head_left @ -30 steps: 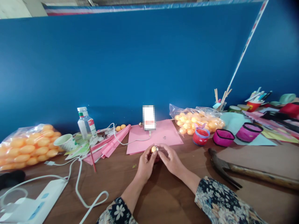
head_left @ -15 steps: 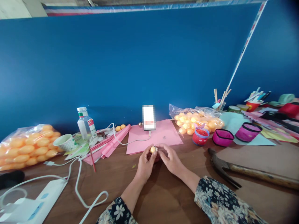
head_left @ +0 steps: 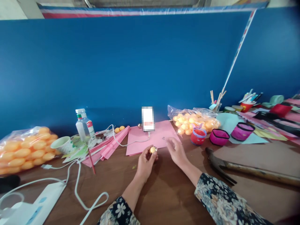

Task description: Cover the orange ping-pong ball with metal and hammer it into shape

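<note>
My left hand (head_left: 144,162) is closed around a small shiny gold ball (head_left: 152,150), pinched between thumb and fingers; a silvery glint shows at the ball's right side. To its right, my right hand (head_left: 176,150) is apart from the ball, its slightly blurred fingers spread over the front right edge of the pink paper (head_left: 138,144). I see nothing in it. Close to those fingertips, a tiny greyish thing (head_left: 163,138) lies on the paper, too small to name. Another shiny round ball (head_left: 140,125) sits at the paper's back edge.
A phone (head_left: 147,118) stands on the pink paper, a white cable attached. Bags of orange balls (head_left: 22,153) lie left and right. A glass bottle (head_left: 84,125), paper cup (head_left: 63,145) and power strip (head_left: 41,206) are left; a hammer (head_left: 246,168) and magenta containers (head_left: 219,137) right.
My right hand has let go of the gold ball and moved right, its fingers opening over the pink paper. My left hand keeps hold of the ball. The view has turned slightly right.
</note>
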Demonstrator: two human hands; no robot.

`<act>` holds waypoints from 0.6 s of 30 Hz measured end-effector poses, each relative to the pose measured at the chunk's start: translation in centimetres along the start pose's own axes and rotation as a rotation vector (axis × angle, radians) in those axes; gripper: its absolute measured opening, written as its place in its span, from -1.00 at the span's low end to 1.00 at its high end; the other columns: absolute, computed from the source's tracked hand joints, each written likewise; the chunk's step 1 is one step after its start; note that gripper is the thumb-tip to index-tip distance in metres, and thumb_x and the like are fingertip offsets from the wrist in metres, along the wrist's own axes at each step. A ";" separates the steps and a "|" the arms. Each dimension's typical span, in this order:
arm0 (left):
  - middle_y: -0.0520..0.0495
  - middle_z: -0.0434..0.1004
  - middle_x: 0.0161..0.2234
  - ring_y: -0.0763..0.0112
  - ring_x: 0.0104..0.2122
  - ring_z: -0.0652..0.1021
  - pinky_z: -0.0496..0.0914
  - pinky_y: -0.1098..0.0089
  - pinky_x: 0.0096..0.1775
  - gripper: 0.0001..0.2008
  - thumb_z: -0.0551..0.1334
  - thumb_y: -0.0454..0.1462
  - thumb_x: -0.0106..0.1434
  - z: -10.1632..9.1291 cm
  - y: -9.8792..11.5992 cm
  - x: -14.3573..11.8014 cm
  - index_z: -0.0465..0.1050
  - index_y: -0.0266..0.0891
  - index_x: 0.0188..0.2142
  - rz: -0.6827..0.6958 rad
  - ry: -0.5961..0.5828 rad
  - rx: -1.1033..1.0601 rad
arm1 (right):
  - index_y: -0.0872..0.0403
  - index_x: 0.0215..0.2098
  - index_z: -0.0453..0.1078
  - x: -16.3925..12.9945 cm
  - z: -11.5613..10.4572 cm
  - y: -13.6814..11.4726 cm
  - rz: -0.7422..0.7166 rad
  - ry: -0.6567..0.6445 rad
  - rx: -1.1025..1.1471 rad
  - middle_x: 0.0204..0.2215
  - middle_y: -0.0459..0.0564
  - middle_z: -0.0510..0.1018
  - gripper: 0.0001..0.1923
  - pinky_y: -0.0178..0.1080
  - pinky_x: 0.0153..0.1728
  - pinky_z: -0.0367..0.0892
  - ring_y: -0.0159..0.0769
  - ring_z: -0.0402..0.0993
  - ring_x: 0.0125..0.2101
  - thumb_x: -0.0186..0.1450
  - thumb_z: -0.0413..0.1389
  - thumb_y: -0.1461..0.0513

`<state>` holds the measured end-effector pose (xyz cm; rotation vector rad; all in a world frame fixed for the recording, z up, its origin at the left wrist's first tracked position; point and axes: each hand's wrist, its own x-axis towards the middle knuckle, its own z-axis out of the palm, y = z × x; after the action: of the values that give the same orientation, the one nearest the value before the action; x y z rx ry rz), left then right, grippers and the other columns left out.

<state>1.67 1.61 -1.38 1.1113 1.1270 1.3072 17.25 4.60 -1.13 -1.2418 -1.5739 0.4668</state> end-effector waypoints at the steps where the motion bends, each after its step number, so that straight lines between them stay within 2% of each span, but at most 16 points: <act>1: -0.03 0.46 -0.34 0.48 -0.43 0.49 0.44 0.39 -0.29 -0.54 0.26 -0.17 0.02 0.0 -0.1 0.0 0.31 -0.28 -0.08 0.014 -0.006 0.003 | 0.11 -0.28 0.31 0.4 -0.2 0.4 0.011 0.012 -0.062 -0.32 0.03 0.50 -0.80 -0.28 -0.28 0.32 -0.29 0.43 -0.30 0.24 -0.10 0.22; 5: -0.04 0.47 -0.31 0.49 -0.43 0.49 0.43 0.42 -0.31 -0.53 0.27 -0.20 0.00 -0.3 -0.6 0.1 0.32 -0.27 -0.07 0.059 -0.025 0.031 | 0.14 -0.26 0.30 1.8 -0.5 1.4 0.059 -0.030 -0.315 -0.32 0.04 0.49 -0.77 -0.33 -0.35 0.31 -0.31 0.43 -0.33 0.25 -0.13 0.22; 13: -0.10 0.49 -0.22 0.40 -0.32 0.50 0.41 0.37 -0.22 -0.50 0.28 -0.23 -0.01 -0.6 -1.2 0.4 0.31 -0.29 -0.04 0.096 -0.051 0.065 | 0.10 -0.31 0.37 3.6 1.6 1.3 -0.003 -0.202 -0.607 -0.32 0.04 0.48 -0.84 -0.31 -0.35 0.17 -0.27 0.37 -0.31 0.21 -0.03 0.28; 18: -0.11 0.50 -0.19 0.36 -0.26 0.50 0.38 0.35 -0.15 -0.50 0.29 -0.28 -0.03 -0.5 -0.9 0.2 0.32 -0.29 -0.04 0.105 -0.052 0.096 | 0.11 -0.30 0.35 3.8 2.4 1.5 -0.004 -0.239 -0.733 -0.33 0.07 0.45 -0.84 -0.30 -0.38 0.11 -0.24 0.34 -0.30 0.24 -0.06 0.27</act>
<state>1.28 1.85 -2.29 1.2828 1.1160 1.3081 16.14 9.14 -1.44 -1.7710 -2.0437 0.0134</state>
